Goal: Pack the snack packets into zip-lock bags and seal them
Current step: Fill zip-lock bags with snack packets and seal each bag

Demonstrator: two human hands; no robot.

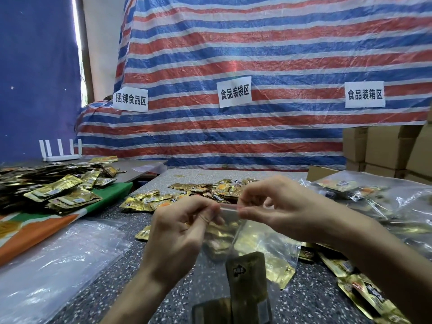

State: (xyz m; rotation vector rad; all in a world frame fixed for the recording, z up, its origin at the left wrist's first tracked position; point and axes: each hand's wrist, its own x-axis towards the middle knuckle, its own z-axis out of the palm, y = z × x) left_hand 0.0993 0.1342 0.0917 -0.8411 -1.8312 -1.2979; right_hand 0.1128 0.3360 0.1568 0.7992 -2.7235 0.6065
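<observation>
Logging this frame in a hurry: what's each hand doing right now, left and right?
Left hand: pinching the top edge of the zip-lock bag.
Right hand: pinching the same top edge, just to the right.

The bottom edge cuts off a dark packet [210, 312], and the zip-lock bag's [268, 244] contents are blurred.

A speckled grey table [131, 272] carries loose gold snack packets [210, 191] at centre and lower right, flat clear plastic bags [53, 265] at lower left, and filled bags [374, 199] at right.
</observation>
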